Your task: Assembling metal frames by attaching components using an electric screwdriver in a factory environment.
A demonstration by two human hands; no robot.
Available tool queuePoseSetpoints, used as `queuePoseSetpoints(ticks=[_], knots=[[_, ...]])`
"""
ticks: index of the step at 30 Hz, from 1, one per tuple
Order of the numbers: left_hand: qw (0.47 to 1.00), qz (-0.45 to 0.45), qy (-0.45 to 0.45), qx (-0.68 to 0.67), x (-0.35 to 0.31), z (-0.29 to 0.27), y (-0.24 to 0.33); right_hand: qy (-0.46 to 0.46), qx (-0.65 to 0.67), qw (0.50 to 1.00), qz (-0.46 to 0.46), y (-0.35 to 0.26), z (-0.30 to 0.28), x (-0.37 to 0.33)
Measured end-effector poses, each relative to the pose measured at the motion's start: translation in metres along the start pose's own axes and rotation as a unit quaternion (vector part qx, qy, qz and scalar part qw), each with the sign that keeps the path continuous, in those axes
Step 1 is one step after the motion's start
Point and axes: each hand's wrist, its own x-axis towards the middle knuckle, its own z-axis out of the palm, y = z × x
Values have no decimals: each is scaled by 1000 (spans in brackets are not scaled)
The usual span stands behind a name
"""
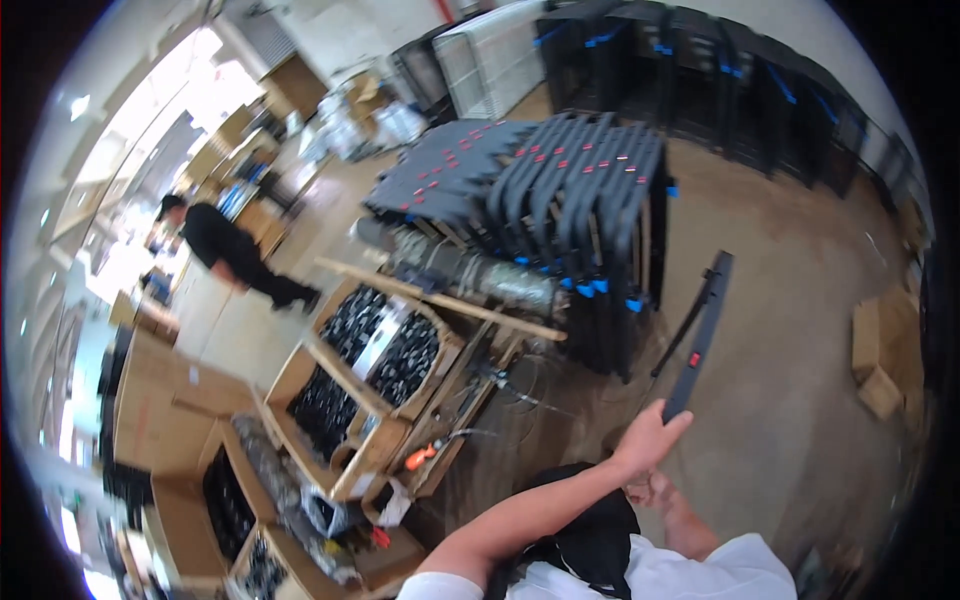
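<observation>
Long dark-grey flat bar w/ red patch: far side of hands, axis near–far, leaning slightly R. L hand, nearer it, clamped on near end; R hand just below, grip unclear.

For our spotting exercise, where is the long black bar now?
In the head view, the black bar is right of centre, its lower end in the left hand, right of the stacked dark frames.

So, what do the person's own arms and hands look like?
White short sleeves leave both forearms bare. The left hand wears no visible glove; the right hand, partly hidden, also looks ungloved. No watch, cable or marking shows.
</observation>
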Motion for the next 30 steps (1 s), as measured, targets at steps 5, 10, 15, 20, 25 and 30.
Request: queuePoseSetpoints(ticks=[5, 10, 15, 20, 25, 30], knots=[[999, 34, 12, 16, -28, -13, -12, -17, -44, 999, -25, -20, 55, 26], [1000, -10, -13, 9, -63, -59, -12, -31, -51, 992, -115, 5, 89, 38], [993, -48, 17, -102, -129, -121, -21, -33, -40, 974, -222, 27, 84, 44], [969, -60, 160, -177, -236, -223, -48, 116, 144, 974, -128, -31, 143, -19], [879, 27, 388, -276, -276, -291, -110, -49, 82, 886, -454, -159, 188, -147], [704, 14, 655, -275, -290, -347, -178, -93, 53, 832, -544, -324, 204, -178]])
